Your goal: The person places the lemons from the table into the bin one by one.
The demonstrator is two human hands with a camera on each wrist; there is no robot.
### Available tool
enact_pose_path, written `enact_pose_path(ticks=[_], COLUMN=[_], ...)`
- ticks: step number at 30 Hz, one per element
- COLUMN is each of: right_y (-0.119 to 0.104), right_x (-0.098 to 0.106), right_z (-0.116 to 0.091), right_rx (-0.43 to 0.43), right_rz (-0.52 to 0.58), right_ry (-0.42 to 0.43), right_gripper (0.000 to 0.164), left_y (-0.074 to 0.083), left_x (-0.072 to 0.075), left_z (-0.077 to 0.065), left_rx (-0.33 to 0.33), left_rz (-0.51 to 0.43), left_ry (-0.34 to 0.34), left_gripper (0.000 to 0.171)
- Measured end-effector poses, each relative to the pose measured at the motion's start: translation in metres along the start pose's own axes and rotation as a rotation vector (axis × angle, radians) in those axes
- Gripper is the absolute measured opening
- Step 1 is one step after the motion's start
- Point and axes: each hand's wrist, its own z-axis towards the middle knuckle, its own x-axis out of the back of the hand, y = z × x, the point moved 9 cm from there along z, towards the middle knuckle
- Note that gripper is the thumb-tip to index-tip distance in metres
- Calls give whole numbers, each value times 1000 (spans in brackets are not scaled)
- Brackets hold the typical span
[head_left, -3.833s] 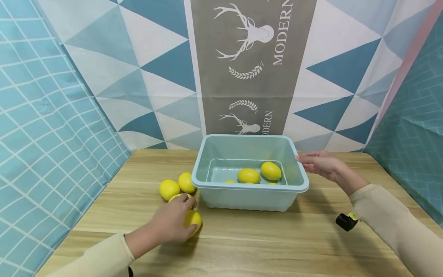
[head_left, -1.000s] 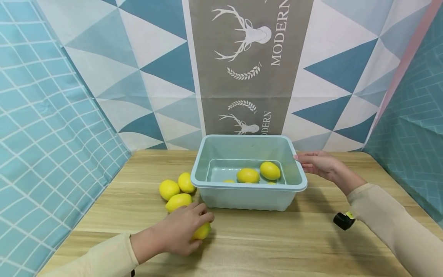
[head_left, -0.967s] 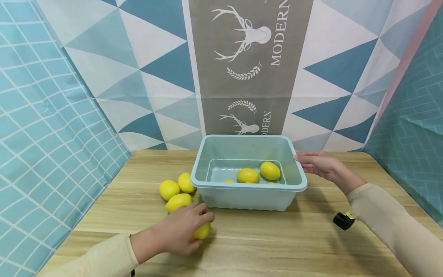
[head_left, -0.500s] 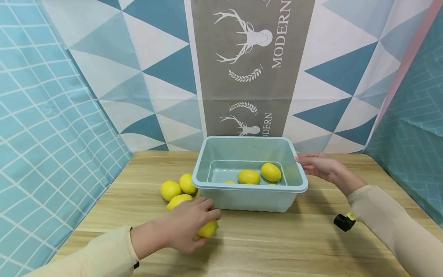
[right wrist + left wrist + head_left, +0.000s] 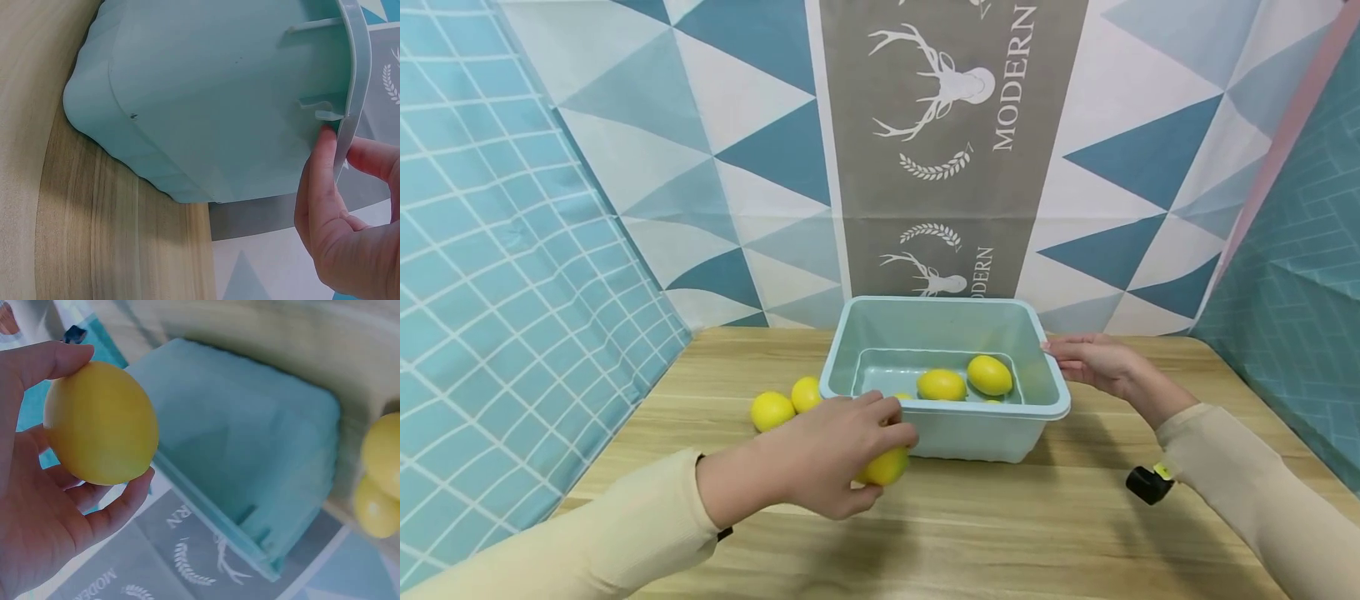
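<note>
My left hand (image 5: 838, 454) grips a yellow lemon (image 5: 884, 467) between thumb and fingers, in front of the left part of the pale blue-green plastic bin (image 5: 970, 433). In the left wrist view the lemon (image 5: 103, 425) is plainly raised, with the bin's outer wall (image 5: 237, 431) behind it. My right hand (image 5: 1093, 362) pinches the bin's right rim; in the right wrist view the thumb (image 5: 372, 156) lies on one side of the rim and the fingertips (image 5: 325, 140) under it. Inside the bin lie several lemons, among them one lemon (image 5: 942, 385) and another lemon (image 5: 990, 375).
Left of the bin, a lemon (image 5: 772, 411) and another lemon (image 5: 806, 393) sit on the wooden table (image 5: 1000, 533); my left hand hides the spot just in front of them. A patterned cloth (image 5: 760, 167) hangs behind the table. A black wrist camera (image 5: 1148, 485) hangs at my right sleeve.
My left hand, holding the lemon, has lifted off the table and moved right and up toward the bin's front rim. The right hand stays at the right rim.
</note>
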Motion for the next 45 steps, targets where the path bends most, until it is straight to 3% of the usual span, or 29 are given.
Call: enact_pose_path(ticks=[4,8,10,16,23,26,33,45], right_y=[-1,-2,-1,2,1,0,-2,-3], right_x=[1,0,-1,-2,-1,1,-1,-3], right_z=[-1,-2,-2,-3,-3,-2,-3,-5], right_rx=[8,7,3,8,16,15,19,13], right_rz=[18,28,27,-28,-74,-67,-6,8], right_ry=[-1,-8,-12,-13,-4,3,-5,-11], right_gripper=[18,8,14,69,73,68,7,6], left_y=[-1,-4,-6,-12,-25,-31,-49,-84], left_x=[11,18,19,27,38,41,41,36], left_z=[10,19,24,38,55,63,79,106], left_rx=[-10,-14,-15,3,39,60,82,177], left_rz=[16,11,4,-5,-16,-18,-13,33], left_ry=[25,46,49,53,57,41,6,-23], left_gripper=[40,43,43,43,41,40,38,37])
